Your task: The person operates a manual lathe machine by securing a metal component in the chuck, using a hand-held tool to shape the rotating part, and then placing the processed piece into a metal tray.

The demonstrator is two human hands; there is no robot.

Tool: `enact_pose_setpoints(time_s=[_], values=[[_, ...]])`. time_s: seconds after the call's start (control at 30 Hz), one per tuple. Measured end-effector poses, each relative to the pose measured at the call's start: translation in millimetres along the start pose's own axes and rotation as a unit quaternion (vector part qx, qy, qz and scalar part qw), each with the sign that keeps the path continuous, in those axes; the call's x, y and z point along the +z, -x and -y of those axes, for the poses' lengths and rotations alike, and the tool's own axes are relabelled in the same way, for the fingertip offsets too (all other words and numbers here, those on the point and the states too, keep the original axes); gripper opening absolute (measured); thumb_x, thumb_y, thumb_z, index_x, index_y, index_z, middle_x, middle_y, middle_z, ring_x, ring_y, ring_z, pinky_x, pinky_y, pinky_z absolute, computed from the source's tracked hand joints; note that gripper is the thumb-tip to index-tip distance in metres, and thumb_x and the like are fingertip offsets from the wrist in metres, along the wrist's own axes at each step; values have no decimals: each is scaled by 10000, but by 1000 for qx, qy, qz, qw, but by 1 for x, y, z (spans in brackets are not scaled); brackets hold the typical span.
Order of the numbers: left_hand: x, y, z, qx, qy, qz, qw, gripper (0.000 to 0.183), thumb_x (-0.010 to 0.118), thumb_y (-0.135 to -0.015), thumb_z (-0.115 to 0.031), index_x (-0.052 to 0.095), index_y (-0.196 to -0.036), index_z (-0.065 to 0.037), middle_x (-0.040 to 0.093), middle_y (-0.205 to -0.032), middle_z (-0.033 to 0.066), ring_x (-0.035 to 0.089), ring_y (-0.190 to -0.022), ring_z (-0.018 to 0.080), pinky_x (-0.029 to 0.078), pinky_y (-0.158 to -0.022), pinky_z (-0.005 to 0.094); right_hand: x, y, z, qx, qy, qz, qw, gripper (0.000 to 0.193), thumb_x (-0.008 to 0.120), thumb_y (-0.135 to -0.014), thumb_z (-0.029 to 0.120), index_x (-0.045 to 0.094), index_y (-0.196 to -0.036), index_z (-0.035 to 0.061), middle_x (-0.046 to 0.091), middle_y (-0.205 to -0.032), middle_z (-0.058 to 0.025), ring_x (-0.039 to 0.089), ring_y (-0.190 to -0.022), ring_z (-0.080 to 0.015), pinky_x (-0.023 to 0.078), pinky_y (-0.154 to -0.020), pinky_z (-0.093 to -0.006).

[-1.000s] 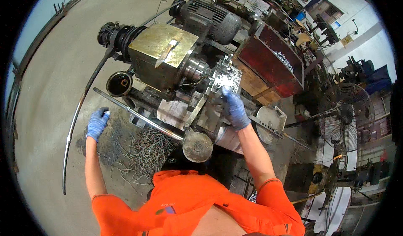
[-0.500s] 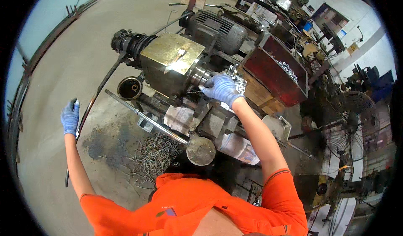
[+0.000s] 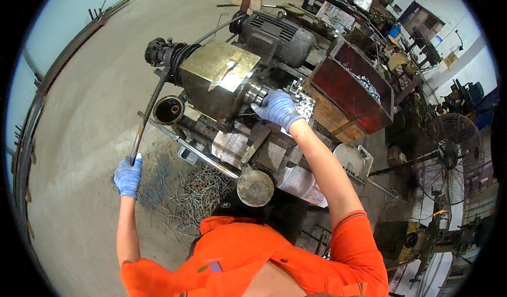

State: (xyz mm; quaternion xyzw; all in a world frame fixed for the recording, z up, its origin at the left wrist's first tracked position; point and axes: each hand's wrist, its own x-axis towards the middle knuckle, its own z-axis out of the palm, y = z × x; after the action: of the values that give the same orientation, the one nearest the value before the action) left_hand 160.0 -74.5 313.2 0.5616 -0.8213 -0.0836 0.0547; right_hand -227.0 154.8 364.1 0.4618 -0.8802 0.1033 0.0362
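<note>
My left hand [image 3: 128, 178] is closed round the end of a long metal lever [image 3: 142, 128], which runs up to the black clamp fitting [image 3: 182, 59] behind the headstock [image 3: 211, 101] of a lathe-like machine. At the shiny round spindle chuck [image 3: 253, 93], my right hand [image 3: 281, 109] has its fingers curled together against the front opening. Whatever lies between those fingers is hidden by the hand. Both hands wear blue striped gloves. Beside the right hand sits a metal block [image 3: 304, 104] strewn with bright chips.
A red bin [image 3: 348, 88] with metal chips stands to the right of the motor [image 3: 280, 38]. A bright rod [image 3: 200, 160] and a round disc handle [image 3: 255, 187] jut toward me. Metal shavings [image 3: 198, 194] lie on the floor, and a fan [image 3: 446, 154] stands at right.
My left hand has gone from open beside the lever to gripping it, moving right and nearer me. The lever's free end has swung to the right. My right hand stays at the chuck.
</note>
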Motion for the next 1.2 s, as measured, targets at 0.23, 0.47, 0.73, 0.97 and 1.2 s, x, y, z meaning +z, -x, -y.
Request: enact_pose_setpoints(time_s=[0.23, 0.47, 0.73, 0.97, 1.2], values=[[-26, -1, -61, 285, 19, -184, 940, 402, 515, -861, -427, 645, -929, -53, 657, -843, 126, 627, -762, 309, 475, -705, 404, -20, 14, 5, 26, 49, 13, 998, 425, 613, -747, 474, 685, -737, 55, 644, -769, -153, 610, -774, -331, 484, -745, -384], [-42, 49, -212, 426, 335, 91, 835, 411, 541, -851, -442, 657, -959, -63, 640, -780, 165, 625, -718, 314, 486, -654, 385, -67, 97, 39, -148, -64, -117, 980, 328, 638, -750, 385, 680, -760, 60, 613, -926, -149, 541, -940, -329, 439, -825, -410], [5, 98, -267, 318, 585, 432, 609, 352, 535, -893, -390, 620, -824, -56, 508, -606, -39, 441, -556, 56, 361, -514, 225, -73, 160, 39, -146, -87, -116, 979, 319, 687, -695, 329, 661, -882, 71, 567, -1055, -166, 513, -1001, -362, 429, -866, -445], [41, 123, -257, 88, 701, 559, 435, 233, 589, -873, -329, 631, -888, -100, 541, -629, -47, 479, -547, 38, 351, -500, 167, -54, 180, 38, -74, -310, -134, 938, 324, 713, -629, 233, 659, -930, 128, 552, -1130, -125, 500, -1064, -359, 419, -907, -424], [32, 139, -266, 49, 726, 598, 336, 315, 559, -891, -281, 574, -1096, -42, 624, -992, 26, 568, -909, 105, 436, -780, 232, -49, 186, 26, -65, -349, -145, 924, 307, 703, -642, 148, 660, -944, 112, 575, -1107, -121, 540, -1030, -326, 438, -874, -394]])
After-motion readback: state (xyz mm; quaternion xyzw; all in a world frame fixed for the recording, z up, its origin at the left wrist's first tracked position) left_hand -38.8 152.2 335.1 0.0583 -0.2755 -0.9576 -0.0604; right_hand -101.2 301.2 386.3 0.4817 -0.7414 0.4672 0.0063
